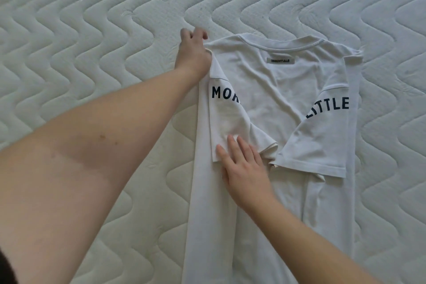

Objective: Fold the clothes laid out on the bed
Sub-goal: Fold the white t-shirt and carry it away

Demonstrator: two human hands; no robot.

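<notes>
— One garment only was in view, was it not, and where did it lie?

— One, yes. A white T-shirt (272, 90) lay flat on the quilted mattress (92, 30), right of centre, with both sleeves turned in over the body. Starting at the left, the left hand (193, 53) had its fingers curled round the shoulder corner, pinching the cloth there. Next along, the left sleeve (230, 120), printed "MOR", lay folded inward. The right hand (244, 168) rested on that sleeve's hem with straight fingers, pressing it flat and gripping nothing. Further right sat the neck label (280, 60), then the right sleeve (322, 136), printed "ITTLE", already folded in.

— How would you judge its handling?

— Light, soft and limp, I thought; thin knit that would sag and crease if lifted by one point. It seemed best held at two spread points, shoulder corner and hem, or along a folded edge.

— And its direction?

— The collar (283, 40) pointed away from the person. The long axis ran from collar toward the near edge of the view, where the lower hem was out of frame.
</notes>
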